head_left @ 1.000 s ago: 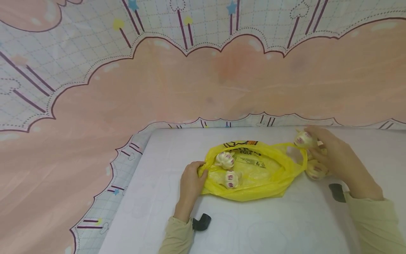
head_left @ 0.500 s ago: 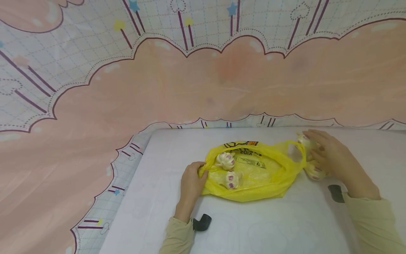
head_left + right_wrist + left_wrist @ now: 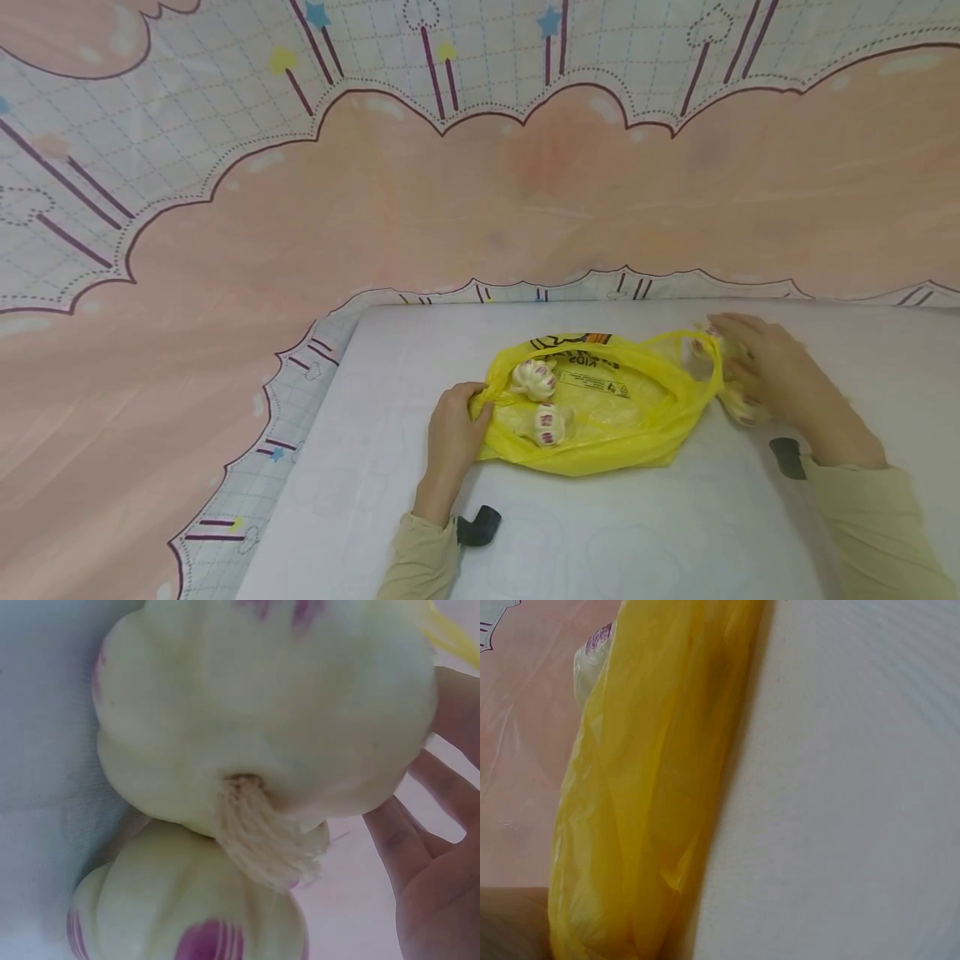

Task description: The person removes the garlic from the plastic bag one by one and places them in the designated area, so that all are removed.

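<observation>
A yellow plastic bag (image 3: 585, 454) lies spread with its mouth wide, and two garlic bulbs (image 3: 534, 379) sit inside near its left end. My left hand (image 3: 452, 429) pinches the bag's left rim between thumb and fingers. Beyond the bag's right handle, my right hand (image 3: 772, 367) lies against more garlic bulbs, with its fingers hiding most of them. In the right wrist view one garlic bulb (image 3: 262, 705) with a root tuft fills the top; another bulb (image 3: 187, 900) shows below it. Fairly straight, spread fingers (image 3: 397, 832) touch the upper bulb's far side.
Everything rests on a white tabletop (image 3: 600, 533). A patterned pink cloth (image 3: 480, 192) hangs behind the table and along its left side. Dark wrist-worn devices (image 3: 478, 526) show at both sleeves.
My right hand has shifted left and slightly nearer, and the garlic bulbs beside it have moved toward the bag's right handle. My left hand and the bag's left end have stayed put.
</observation>
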### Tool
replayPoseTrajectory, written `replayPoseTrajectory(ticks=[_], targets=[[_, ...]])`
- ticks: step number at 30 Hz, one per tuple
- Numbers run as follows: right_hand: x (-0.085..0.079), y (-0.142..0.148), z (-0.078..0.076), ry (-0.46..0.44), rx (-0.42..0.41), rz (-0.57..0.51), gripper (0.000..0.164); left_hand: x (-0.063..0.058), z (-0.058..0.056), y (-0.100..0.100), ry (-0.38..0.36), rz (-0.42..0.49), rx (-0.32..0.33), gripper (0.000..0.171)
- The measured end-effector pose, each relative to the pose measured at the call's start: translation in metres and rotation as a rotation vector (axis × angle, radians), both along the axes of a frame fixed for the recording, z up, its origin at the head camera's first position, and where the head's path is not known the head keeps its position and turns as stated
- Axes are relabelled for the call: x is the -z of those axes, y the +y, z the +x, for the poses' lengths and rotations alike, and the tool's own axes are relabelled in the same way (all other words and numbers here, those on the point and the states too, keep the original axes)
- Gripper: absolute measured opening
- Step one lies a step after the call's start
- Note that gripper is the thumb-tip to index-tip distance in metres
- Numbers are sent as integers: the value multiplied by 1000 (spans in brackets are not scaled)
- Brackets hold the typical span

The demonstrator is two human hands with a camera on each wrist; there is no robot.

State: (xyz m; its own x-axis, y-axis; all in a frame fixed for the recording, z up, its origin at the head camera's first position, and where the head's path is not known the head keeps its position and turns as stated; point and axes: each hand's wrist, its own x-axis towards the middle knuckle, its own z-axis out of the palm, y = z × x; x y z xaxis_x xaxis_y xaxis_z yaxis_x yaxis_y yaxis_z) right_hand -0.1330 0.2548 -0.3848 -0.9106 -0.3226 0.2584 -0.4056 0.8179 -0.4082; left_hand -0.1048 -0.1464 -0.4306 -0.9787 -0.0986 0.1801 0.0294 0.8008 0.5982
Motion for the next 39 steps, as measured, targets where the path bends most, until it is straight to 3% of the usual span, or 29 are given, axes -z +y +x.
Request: replayPoseTrajectory(ticks=[39], targets=[[5,-4,-9,-208,41,45,49,2,-1,0,-13,7,-9,28]])
